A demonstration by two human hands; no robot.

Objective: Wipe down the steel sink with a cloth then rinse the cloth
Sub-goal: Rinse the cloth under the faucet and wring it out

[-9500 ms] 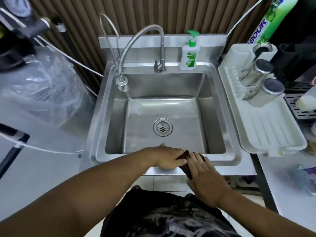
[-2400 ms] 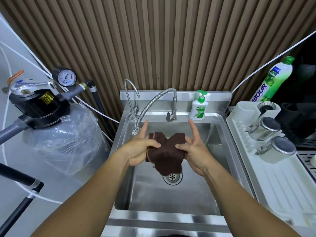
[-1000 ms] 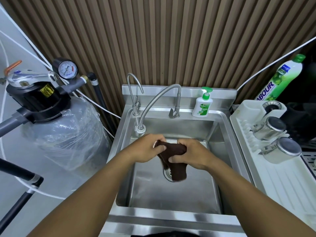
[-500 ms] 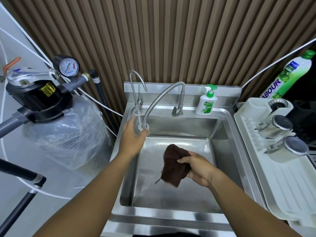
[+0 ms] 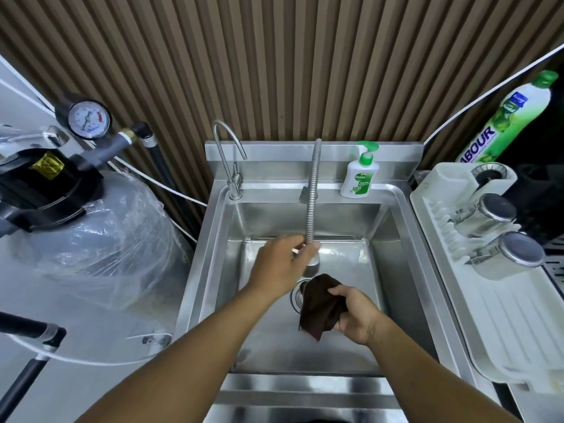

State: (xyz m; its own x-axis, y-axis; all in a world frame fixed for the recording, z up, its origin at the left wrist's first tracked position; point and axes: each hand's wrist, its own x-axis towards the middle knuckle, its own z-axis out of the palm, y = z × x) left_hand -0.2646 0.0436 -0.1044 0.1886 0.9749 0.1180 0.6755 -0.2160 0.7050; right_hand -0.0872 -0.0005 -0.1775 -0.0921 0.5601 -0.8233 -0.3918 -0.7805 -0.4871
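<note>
The steel sink (image 5: 393, 236) fills the middle of the view. My right hand (image 5: 354, 312) holds a dark brown cloth (image 5: 319, 306) bunched over the drain (image 5: 296, 296), low in the basin. My left hand (image 5: 282, 264) grips the lower end of the flexible steel faucet hose (image 5: 312, 196), whose spray head hangs just above the cloth. The hand is blurred. I see no water stream.
A thin gooseneck tap (image 5: 227, 160) stands at the sink's back left and a soap pump bottle (image 5: 360, 172) at the back right. A white drying rack (image 5: 494, 300) with steel cups (image 5: 506, 251) sits to the right, a plastic-wrapped tank (image 5: 97, 239) to the left.
My left hand has pulled the faucet hose from the sink's left side to the middle, above the cloth. My right hand with the cloth has stayed over the drain.
</note>
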